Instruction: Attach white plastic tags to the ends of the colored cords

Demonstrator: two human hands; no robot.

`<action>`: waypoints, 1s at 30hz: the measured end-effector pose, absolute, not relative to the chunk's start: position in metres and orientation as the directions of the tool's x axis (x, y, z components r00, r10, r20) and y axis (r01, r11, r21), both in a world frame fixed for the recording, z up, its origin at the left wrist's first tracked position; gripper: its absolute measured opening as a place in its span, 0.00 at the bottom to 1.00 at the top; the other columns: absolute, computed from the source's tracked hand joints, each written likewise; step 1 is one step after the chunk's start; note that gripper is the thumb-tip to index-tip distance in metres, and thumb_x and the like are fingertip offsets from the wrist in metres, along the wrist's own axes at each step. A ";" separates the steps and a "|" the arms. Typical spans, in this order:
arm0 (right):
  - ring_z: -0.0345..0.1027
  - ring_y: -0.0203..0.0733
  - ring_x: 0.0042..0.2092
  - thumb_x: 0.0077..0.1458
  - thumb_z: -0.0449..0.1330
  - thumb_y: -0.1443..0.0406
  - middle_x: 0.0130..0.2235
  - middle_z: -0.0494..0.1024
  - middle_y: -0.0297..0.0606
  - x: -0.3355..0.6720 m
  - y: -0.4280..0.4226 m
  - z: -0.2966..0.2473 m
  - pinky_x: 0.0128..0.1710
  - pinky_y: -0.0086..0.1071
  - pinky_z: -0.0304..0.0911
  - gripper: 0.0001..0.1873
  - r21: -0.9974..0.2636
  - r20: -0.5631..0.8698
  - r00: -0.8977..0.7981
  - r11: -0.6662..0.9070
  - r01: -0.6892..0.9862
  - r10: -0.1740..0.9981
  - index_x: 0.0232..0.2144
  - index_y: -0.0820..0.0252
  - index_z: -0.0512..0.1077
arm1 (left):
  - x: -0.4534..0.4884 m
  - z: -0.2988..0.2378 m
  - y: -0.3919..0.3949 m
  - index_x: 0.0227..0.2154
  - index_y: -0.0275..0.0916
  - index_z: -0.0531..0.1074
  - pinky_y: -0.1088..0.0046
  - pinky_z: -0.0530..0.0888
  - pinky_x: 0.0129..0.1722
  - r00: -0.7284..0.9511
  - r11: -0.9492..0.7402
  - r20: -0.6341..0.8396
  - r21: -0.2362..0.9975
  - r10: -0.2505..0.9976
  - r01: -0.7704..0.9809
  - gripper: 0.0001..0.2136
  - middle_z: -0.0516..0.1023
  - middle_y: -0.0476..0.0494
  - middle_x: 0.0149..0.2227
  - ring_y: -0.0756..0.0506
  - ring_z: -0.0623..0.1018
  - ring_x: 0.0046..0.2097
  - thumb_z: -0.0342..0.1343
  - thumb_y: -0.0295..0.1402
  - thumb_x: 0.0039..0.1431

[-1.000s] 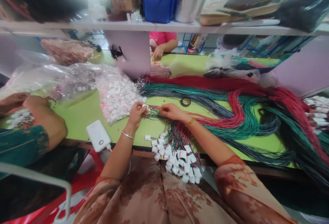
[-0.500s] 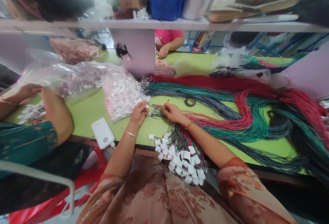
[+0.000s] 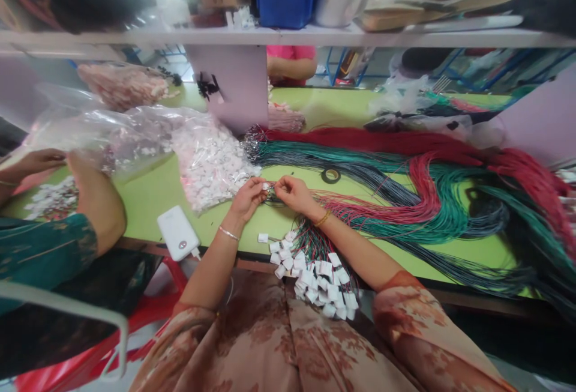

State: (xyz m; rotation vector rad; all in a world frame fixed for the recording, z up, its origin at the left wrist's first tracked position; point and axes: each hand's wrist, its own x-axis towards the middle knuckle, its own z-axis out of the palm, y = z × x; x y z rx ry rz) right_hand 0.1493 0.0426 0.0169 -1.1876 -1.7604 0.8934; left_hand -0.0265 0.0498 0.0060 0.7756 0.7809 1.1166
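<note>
My left hand (image 3: 247, 201) pinches a small white connector (image 3: 265, 186) between thumb and fingertips. Close against it, my right hand (image 3: 293, 192) is closed with its fingertips at the connector, on what looks like a thin wire; the wire itself is mostly hidden by the fingers. Red wires (image 3: 387, 211) and green wires (image 3: 445, 224) run away to the right from beneath my right hand. Below my hands, a bunch of wires with white connectors (image 3: 321, 281) hangs over the table's front edge. One white connector (image 3: 263, 238) lies slightly apart on the left.
A clear bag of white connectors (image 3: 211, 161) lies left of my hands, with a white power bank (image 3: 178, 233) nearer me. Black tape (image 3: 330, 175) rests behind my right hand. A co-worker's arm (image 3: 96, 200) is at the left. A shelf (image 3: 216, 36) crosses above the table.
My right hand has moved slightly left, closing the gap to my left hand and the connector. The seated co-worker's hand across the table has slipped out of sight.
</note>
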 end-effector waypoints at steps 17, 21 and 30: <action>0.53 0.32 0.25 0.53 0.53 0.57 0.22 0.64 0.30 0.145 0.047 0.008 0.26 0.27 0.51 0.15 -0.902 0.144 -0.263 0.236 0.362 0.954 0.21 0.60 0.63 | -0.022 0.001 0.048 0.33 0.34 0.72 0.78 0.70 0.31 0.218 0.171 -0.088 0.900 0.972 -0.401 0.16 0.78 0.47 0.31 0.54 0.74 0.29 0.69 0.35 0.43; 0.55 0.32 0.26 0.56 0.52 0.57 0.24 0.68 0.31 0.143 0.044 0.007 0.28 0.27 0.52 0.15 -0.867 0.206 -0.283 0.309 0.392 0.937 0.24 0.61 0.66 | -0.020 -0.001 0.049 0.32 0.34 0.73 0.78 0.69 0.29 0.160 0.134 -0.080 0.923 0.984 -0.362 0.16 0.77 0.48 0.28 0.55 0.72 0.26 0.69 0.36 0.42; 0.56 0.33 0.25 0.57 0.51 0.59 0.24 0.69 0.32 0.147 0.045 0.005 0.27 0.27 0.50 0.14 -0.792 0.167 -0.295 0.306 0.528 0.941 0.25 0.62 0.68 | -0.016 0.002 0.046 0.29 0.34 0.73 0.78 0.68 0.25 0.122 0.088 -0.058 0.964 0.991 -0.251 0.14 0.75 0.49 0.23 0.53 0.71 0.24 0.69 0.35 0.41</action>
